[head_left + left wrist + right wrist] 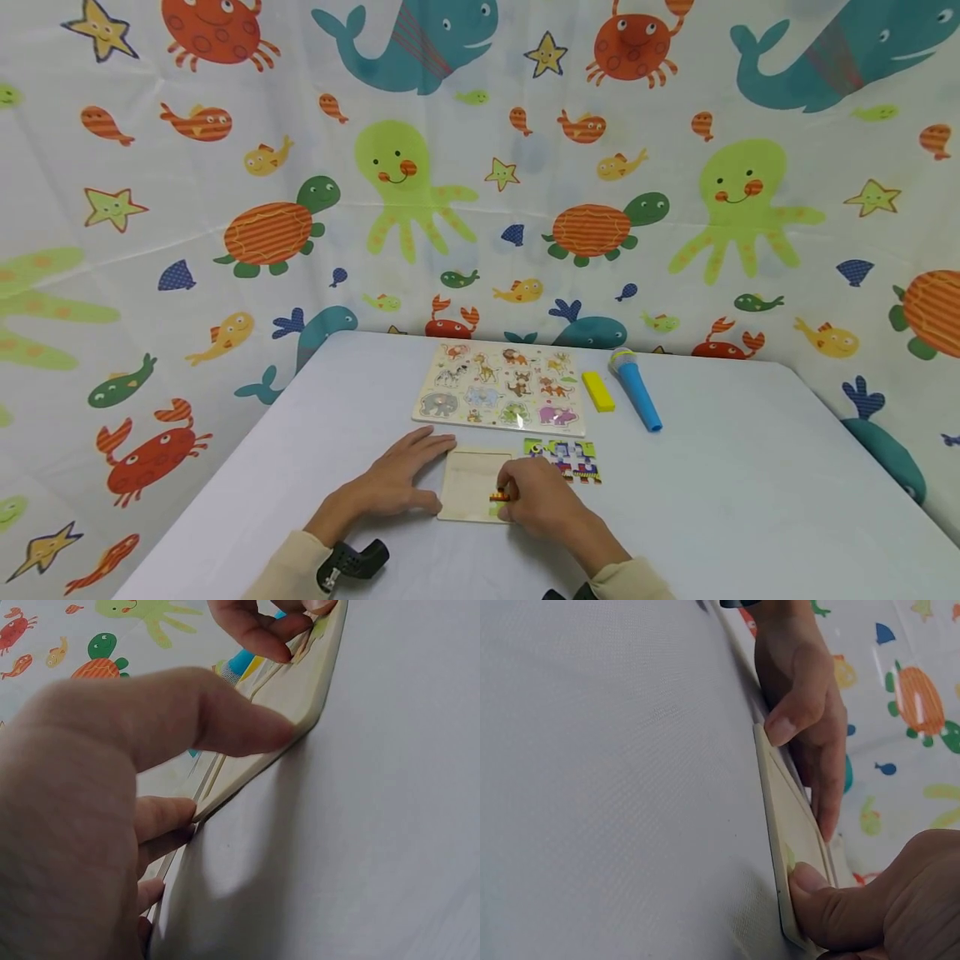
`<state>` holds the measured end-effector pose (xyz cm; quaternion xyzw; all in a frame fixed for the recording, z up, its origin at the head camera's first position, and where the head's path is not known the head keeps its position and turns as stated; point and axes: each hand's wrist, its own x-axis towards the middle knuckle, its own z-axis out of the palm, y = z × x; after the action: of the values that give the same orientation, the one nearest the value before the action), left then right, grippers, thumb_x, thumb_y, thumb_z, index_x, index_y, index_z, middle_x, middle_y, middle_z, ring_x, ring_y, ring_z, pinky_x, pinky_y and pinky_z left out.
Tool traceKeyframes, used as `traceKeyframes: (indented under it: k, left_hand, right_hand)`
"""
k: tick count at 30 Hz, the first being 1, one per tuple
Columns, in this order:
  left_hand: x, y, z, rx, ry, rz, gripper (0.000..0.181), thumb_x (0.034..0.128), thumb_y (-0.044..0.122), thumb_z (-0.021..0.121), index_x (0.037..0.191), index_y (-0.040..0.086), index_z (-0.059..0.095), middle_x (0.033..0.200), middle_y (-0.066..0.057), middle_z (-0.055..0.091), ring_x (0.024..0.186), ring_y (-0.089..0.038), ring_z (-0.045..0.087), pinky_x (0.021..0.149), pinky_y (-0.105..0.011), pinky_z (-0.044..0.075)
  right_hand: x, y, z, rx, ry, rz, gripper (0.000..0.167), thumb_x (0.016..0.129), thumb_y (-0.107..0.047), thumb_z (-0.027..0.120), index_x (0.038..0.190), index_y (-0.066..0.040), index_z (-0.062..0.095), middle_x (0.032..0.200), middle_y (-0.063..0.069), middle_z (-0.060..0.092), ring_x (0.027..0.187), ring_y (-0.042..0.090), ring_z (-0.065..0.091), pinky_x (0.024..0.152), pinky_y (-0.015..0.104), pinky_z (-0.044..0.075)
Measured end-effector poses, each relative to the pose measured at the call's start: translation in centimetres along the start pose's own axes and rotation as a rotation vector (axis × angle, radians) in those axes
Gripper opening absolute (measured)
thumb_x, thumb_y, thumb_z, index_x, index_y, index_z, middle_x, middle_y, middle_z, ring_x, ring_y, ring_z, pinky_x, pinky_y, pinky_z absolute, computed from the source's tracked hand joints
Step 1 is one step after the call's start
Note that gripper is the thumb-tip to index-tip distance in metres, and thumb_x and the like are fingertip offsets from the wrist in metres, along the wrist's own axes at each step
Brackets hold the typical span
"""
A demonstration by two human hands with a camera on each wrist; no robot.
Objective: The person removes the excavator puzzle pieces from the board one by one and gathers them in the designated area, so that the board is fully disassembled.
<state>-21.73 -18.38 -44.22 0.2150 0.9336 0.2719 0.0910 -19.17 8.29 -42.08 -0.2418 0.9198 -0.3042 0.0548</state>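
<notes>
A small wooden puzzle tray (467, 479) lies flat on the white table. My left hand (393, 482) rests at its left side, thumb at the near corner and fingers at the far corner; the left wrist view shows the thumb (247, 731) fairly straight against the tray's edge. Over the tray's near right corner, my right hand (543, 500) pinches a puzzle piece (497, 497) with red, yellow and green on it. In the right wrist view the thumb (810, 879) hides most of that piece. Colourful jigsaw pieces (562, 457) lie just beyond the right hand.
Behind the tray lies a wooden animal puzzle board (467, 423). A yellow block (597, 392) and a blue toy microphone (639, 396) lie to its right. A curtain (495, 242) printed with sea animals hangs at the table's far edge.
</notes>
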Motion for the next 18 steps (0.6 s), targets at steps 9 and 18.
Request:
traceKeyframes:
  k: [9, 18]
  left_hand:
    - [-0.11, 0.09, -0.06, -0.015, 0.004, 0.005, 0.089, 0.0706, 0.035, 0.076, 0.154, 0.023, 0.046, 0.162, 0.002, 0.037, 0.155, -0.033, 0.016, 0.119, -0.067, 0.02]
    - [0.04, 0.19, -0.01, -0.019, 0.009, 0.024, 0.09, 0.0698, 0.037, 0.077, 0.153, 0.022, 0.046, 0.161, 0.002, 0.038, 0.155, -0.034, 0.016, 0.119, -0.068, 0.02]
  right_hand:
    - [-0.05, -0.4, 0.1, -0.041, 0.05, 0.038, 0.031, 0.074, -0.013, 0.09, 0.092, -0.014, 0.066, 0.082, -0.005, 0.053, 0.078, 0.013, 0.048, 0.069, 0.03, 0.042]
    - [-0.23, -0.12, 0.18, 0.057, 0.057, 0.07, 0.038, 0.073, -0.008, 0.09, 0.096, -0.015, 0.061, 0.081, -0.005, 0.061, 0.074, 0.013, 0.052, 0.065, 0.028, 0.045]
